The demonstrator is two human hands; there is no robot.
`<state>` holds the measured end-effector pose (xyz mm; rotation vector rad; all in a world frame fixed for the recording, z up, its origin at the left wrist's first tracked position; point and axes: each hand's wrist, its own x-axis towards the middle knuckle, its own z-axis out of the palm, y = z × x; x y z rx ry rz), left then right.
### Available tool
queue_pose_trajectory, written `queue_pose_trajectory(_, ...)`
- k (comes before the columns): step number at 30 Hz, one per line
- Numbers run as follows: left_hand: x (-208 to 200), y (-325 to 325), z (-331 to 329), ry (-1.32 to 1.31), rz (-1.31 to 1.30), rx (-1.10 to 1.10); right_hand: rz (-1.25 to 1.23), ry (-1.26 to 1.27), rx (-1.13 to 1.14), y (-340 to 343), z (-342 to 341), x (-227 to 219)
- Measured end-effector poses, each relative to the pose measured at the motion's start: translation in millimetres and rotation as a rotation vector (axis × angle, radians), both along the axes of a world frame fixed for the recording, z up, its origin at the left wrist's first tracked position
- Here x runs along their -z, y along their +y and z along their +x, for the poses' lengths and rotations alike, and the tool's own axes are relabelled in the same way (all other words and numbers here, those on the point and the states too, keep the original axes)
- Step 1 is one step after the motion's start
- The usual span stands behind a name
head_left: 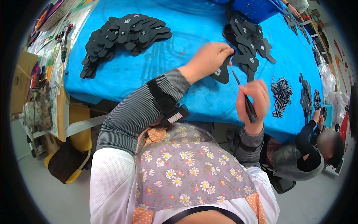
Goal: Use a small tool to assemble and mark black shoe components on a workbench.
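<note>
My left hand (209, 58) is closed, pinching a flat black lobed piece (222, 75) with a small light mark on it, just above the blue-covered table. My right hand (255, 99), slightly smeared by motion, grips the dark handle of a slim pointed tool (250, 109). The tool's thin shaft angles up toward the right edge of the black piece; whether its tip touches is unclear. Beyond my hands lies a heap of similar black pieces (244, 37). A longer, overlapping pile of them (130, 31) curves across the table's far left.
Small dark tube-like parts (281, 92) lie heaped right of my right hand. A blue plastic basket (257, 10) stands at the far edge. Another person (302, 158) works at the right, near more black pieces (305, 95). A yellow-framed chair (71, 164) is lower left.
</note>
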<state>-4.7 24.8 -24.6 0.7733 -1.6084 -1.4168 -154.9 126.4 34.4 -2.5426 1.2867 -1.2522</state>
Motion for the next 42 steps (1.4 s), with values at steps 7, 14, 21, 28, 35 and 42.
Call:
queue_pose_trajectory(7, -15.5, 6.8, -0.3, 0.279, 0.192, 0.047, 0.040, -0.380, 0.262, -4.1, 1.2, 11.7)
queue_pose_trajectory(14, -25.9, 13.8, 0.3, 0.447, 0.249, 0.158, 0.441, -0.586, 0.254, -13.4, 3.3, 41.8)
queue_pose_trajectory(21, -26.7, 12.9, 1.5, 0.198, 0.238, 0.100, 0.550, -0.813, 0.138, -16.0, -5.8, 38.7)
queue_pose_trajectory(28, -26.7, 12.7, 4.8, 0.168, 0.297, 0.145, 0.507, -0.874, 0.145, -17.2, -6.4, 40.3)
queue_pose_trajectory(35, -23.8, 13.8, 4.4, 0.158, 0.096, 0.259, 0.554, -0.890, 0.106, -13.8, -4.7, 38.2)
queue_pose_trajectory(42, -28.8, 19.3, 2.6, 0.250, 0.071, 0.162, 0.256, -0.780, 0.154, -11.7, -7.4, 43.8)
